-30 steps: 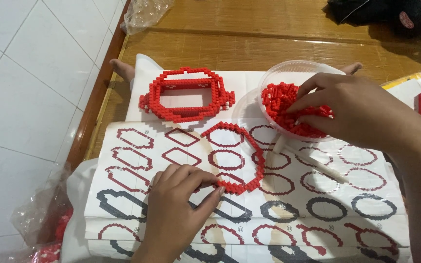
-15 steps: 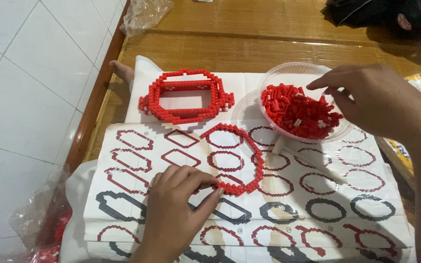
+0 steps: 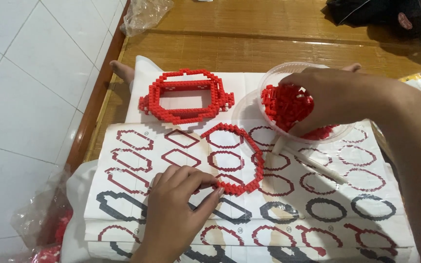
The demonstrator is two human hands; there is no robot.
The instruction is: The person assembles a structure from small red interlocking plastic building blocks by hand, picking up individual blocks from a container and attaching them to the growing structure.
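**Red brick ring partly built, more layers on the sheet**

Red small-brick ring (image 3: 235, 158) lies flat on the printed instruction sheet (image 3: 366, 214), over one of its outline drawings. The left hand (image 3: 179, 214) steadies it, thumb and forefinger pinched narrow on the ring's lower left edge. The ring looks closed all round but only one layer thick. Beyond it sits a thicker, finished-looking red frame with side lugs (image 3: 186, 95). Many red and black outlines on the sheet have no built match, so, as a judgement, much of the build remains.

The right hand (image 3: 337, 100) dips into the clear plastic tub of loose red bricks (image 3: 288, 104), fingers curled down; whether they hold a piece cannot be told. A white pen-like tool (image 3: 313, 165) lies just beside the tub. The sheet's left edge overhangs near the wooden platform's raised rim (image 3: 96, 102), with tiled floor (image 3: 30, 97) below; open wood lies beyond the frame.
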